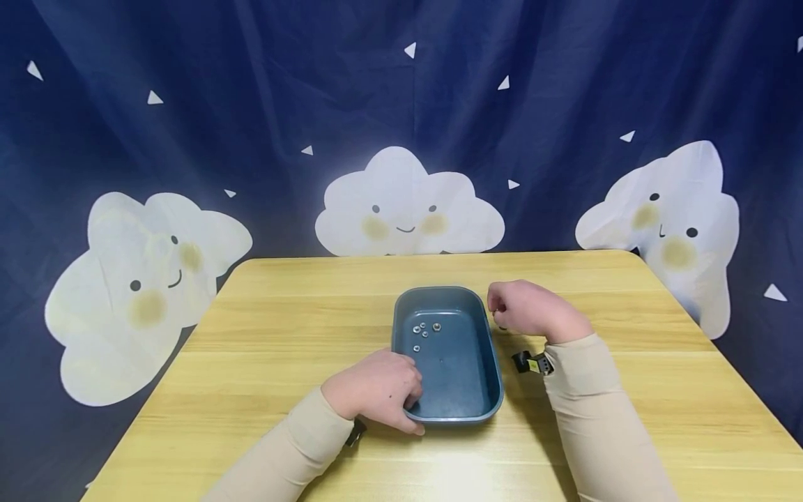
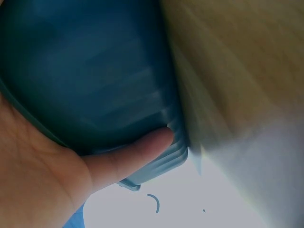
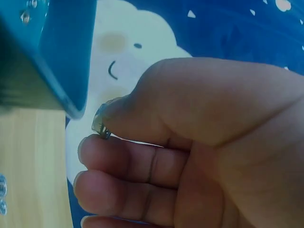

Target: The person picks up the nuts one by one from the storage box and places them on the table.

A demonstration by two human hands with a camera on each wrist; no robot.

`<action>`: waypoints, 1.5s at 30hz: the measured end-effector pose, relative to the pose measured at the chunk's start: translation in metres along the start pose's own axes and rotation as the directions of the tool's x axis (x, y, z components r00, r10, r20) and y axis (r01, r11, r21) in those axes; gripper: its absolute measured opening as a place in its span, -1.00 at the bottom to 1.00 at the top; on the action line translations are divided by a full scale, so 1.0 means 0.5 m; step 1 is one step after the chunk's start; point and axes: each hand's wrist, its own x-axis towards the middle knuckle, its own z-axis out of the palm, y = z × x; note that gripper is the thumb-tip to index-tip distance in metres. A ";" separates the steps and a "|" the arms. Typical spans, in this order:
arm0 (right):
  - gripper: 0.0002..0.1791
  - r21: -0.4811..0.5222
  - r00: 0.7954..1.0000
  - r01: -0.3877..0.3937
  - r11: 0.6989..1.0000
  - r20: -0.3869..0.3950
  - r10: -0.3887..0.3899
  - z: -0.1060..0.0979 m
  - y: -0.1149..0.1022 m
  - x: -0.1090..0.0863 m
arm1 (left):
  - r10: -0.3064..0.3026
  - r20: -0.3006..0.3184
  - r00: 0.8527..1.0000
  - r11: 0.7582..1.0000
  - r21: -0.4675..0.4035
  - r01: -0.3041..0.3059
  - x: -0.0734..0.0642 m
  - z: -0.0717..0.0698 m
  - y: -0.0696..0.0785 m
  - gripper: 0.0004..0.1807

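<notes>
A dark blue-green plastic tray [image 1: 452,376] stands on the table with several small metal nuts [image 1: 437,326] lying on its floor near the far left. My left hand [image 1: 379,387] grips the near left corner of the tray, its fingers over the rim. In the left wrist view the thumb [image 2: 137,152] lies along the tray's outer wall [image 2: 104,85]. Beyond the tray's right side, my right hand [image 1: 533,309] pinches a small metal nut [image 3: 100,124] between thumb and forefinger. The other fingers are curled below, and the tray wall is close by.
In the right wrist view, small shiny metal pieces [image 3: 3,187] lie on the wooden table [image 1: 282,335]. Behind the far edge hangs a dark blue curtain [image 1: 276,84] with white clouds.
</notes>
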 end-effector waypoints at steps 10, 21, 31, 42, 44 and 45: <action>-0.93 0.011 0.997 -0.062 0.998 0.049 0.061 0.005 0.040 0.006 | 0.000 -0.002 1.000 1.000 0.001 0.000 0.000 0.000 0.000 -0.44; -0.96 0.013 0.993 -0.102 0.995 0.061 0.101 0.020 0.086 0.014 | 0.003 -0.006 1.000 1.000 0.010 -0.003 0.001 0.003 -0.001 -0.45; -0.97 0.033 0.983 -0.149 0.988 0.111 0.144 0.038 0.117 0.016 | 0.002 0.001 1.000 1.000 0.010 -0.002 0.001 -0.001 0.001 -0.45; -0.92 0.059 0.969 -0.202 0.978 0.156 0.191 0.060 0.136 0.018 | 0.001 0.002 1.000 1.000 0.006 -0.001 0.001 -0.002 0.002 -0.45; -0.92 0.060 0.967 -0.215 0.975 0.155 0.204 0.063 0.137 0.020 | 0.001 0.001 1.000 1.000 0.007 -0.001 0.001 -0.001 0.002 -0.45; -0.92 0.062 0.966 -0.219 0.974 0.154 0.207 0.063 0.137 0.020 | 0.000 0.000 1.000 1.000 0.009 0.000 0.001 0.000 0.001 -0.45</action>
